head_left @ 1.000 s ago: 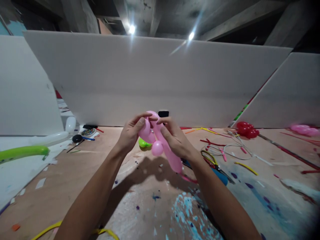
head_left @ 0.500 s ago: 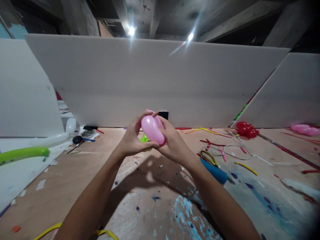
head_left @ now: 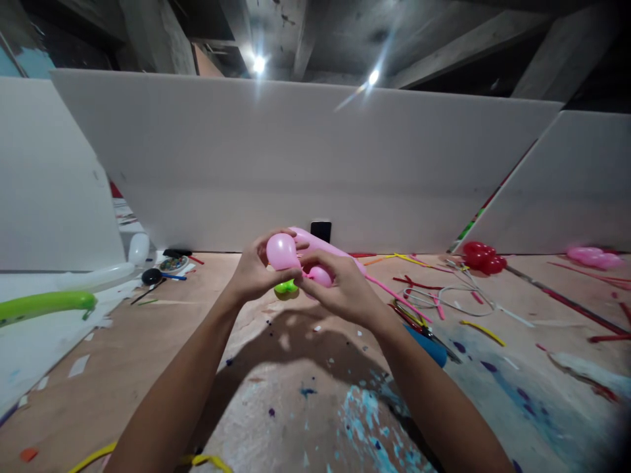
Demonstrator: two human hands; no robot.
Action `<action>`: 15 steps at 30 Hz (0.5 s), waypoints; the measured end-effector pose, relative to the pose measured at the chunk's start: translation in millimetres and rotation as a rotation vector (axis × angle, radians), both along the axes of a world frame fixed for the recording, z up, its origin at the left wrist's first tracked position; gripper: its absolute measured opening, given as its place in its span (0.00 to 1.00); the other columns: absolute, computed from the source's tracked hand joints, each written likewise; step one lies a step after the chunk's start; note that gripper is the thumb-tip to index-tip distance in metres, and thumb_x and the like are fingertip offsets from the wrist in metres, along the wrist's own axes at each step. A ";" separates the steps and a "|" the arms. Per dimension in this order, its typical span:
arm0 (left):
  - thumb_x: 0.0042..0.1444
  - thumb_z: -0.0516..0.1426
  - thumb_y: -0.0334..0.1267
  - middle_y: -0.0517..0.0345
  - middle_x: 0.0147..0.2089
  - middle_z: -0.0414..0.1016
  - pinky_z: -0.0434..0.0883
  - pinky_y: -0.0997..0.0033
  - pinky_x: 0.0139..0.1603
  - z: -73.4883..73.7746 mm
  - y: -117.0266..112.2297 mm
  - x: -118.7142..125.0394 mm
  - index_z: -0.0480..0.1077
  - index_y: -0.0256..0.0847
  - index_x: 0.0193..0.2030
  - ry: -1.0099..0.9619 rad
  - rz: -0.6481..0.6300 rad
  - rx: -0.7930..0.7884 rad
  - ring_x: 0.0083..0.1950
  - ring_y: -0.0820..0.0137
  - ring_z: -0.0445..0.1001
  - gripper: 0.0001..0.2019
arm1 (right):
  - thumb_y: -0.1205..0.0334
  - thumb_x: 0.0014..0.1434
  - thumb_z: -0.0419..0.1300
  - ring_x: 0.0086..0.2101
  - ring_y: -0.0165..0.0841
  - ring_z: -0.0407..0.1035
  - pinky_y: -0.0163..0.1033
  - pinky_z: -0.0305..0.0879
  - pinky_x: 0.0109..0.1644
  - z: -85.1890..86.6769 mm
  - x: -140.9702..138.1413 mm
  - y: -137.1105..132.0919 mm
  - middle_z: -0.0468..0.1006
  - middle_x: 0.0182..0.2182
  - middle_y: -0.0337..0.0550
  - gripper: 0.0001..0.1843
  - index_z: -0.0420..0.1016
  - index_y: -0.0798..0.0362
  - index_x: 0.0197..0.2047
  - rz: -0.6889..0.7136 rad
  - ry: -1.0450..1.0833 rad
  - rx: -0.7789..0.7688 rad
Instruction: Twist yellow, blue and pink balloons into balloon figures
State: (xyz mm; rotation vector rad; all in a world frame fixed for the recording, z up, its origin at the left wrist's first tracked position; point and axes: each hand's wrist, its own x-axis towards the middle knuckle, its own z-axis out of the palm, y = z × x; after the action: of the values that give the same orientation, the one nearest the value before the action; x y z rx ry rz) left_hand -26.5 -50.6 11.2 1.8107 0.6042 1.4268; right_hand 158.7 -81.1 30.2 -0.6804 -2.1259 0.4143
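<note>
Pink balloon (head_left: 315,243): between both hands; its long section lies just beyond the right hand, the nearer one, long axis slanting down rightward.
Right hand (head_left: 345,289): curled around the small bubble (head_left: 321,276).
Left hand (head_left: 254,270): gripping the round bubble (head_left: 282,251), thumb beneath.
Thumb tips: close together, between the bubbles.
</note>
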 end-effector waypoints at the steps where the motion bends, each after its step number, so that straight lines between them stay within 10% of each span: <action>1: 0.41 0.70 0.39 0.44 0.49 0.77 0.77 0.69 0.43 0.0 0.5 0.0 0.69 0.37 0.50 0.009 0.024 0.011 0.47 0.60 0.78 0.28 | 0.58 0.61 0.59 0.40 0.34 0.72 0.38 0.66 0.43 -1.0 0.0 1.1 0.78 0.42 0.44 0.09 0.75 0.52 0.43 0.001 0.033 0.009; 15: 0.49 0.64 0.47 0.48 0.42 0.80 0.74 0.61 0.50 -5.1 9.3 1.8 0.76 0.37 0.39 0.066 0.086 0.065 0.48 0.60 0.77 0.16 | 0.60 0.58 0.60 0.32 0.30 0.70 0.35 0.64 0.38 -8.1 -3.9 5.3 0.77 0.34 0.40 0.08 0.71 0.53 0.40 -0.120 0.045 0.082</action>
State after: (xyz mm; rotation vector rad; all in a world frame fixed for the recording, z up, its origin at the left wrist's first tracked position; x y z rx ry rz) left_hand -24.6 -41.3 6.1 1.9096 0.6840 1.4626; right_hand 154.8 -75.7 22.1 -0.7394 -2.0360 0.2732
